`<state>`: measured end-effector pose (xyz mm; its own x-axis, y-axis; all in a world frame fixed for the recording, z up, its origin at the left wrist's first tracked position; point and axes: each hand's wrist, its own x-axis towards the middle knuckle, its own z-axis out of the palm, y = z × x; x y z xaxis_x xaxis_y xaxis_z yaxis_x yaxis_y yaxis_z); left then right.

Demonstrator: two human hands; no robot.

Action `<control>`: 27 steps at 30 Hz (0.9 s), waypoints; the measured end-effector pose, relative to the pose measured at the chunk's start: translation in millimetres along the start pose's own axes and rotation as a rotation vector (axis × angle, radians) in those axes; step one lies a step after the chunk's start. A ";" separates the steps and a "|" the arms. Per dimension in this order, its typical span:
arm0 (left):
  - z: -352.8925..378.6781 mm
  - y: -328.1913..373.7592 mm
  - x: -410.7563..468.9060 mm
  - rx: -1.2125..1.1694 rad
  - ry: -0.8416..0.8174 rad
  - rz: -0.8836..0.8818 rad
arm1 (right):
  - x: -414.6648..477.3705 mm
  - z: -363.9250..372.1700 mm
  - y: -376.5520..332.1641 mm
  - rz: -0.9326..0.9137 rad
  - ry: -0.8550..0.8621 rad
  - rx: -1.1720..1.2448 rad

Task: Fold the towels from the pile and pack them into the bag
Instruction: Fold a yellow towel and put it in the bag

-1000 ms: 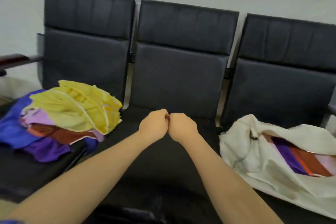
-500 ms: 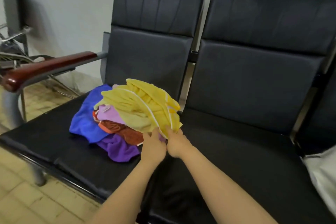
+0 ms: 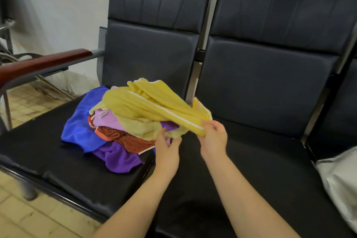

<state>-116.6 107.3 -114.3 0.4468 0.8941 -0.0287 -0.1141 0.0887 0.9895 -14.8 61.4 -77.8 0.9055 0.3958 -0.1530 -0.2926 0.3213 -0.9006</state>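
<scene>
A pile of towels (image 3: 108, 135) lies on the left black seat: blue, purple, rust-orange, lilac, with a yellow towel (image 3: 146, 106) on top. My right hand (image 3: 213, 139) pinches the yellow towel's white-trimmed edge and lifts it to the right, off the pile. My left hand (image 3: 166, 147) is at the pile's right side, fingers and thumb closing on a pale yellow fold beneath. Only a corner of the white bag (image 3: 342, 181) shows at the right edge, on the third seat.
Black bench seats (image 3: 260, 170) with tall backrests run across the view. A wooden armrest (image 3: 38, 63) sticks out at the left. Tiled floor (image 3: 29, 218) lies below the bench's front edge. The wall stands behind.
The view has swung left from the bag to the pile. My hands went from fists together over the middle seat to the pile; the right one now lifts the yellow towel's edge rightward.
</scene>
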 end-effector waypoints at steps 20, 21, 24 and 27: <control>89.6 -37.9 -84.0 1.692 -0.759 0.720 | -26.6 -300.3 -116.7 -0.282 0.388 -1.587; 94.3 -41.1 -83.7 1.618 -0.729 0.761 | -29.4 -293.8 -116.7 -0.308 0.308 -1.573; 98.2 -49.6 -77.4 1.648 -0.806 0.633 | -37.5 -274.7 -101.0 -0.372 -0.104 -1.616; 100.3 -54.7 -76.0 1.856 -0.750 0.461 | -40.0 -262.7 -74.7 -0.304 -0.363 -1.713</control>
<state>-55.3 -9.5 -152.1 0.9095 0.3562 -0.2142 0.3295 -0.9320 -0.1506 51.6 -204.4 -111.2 0.6852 0.7272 -0.0411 0.6886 -0.6651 -0.2889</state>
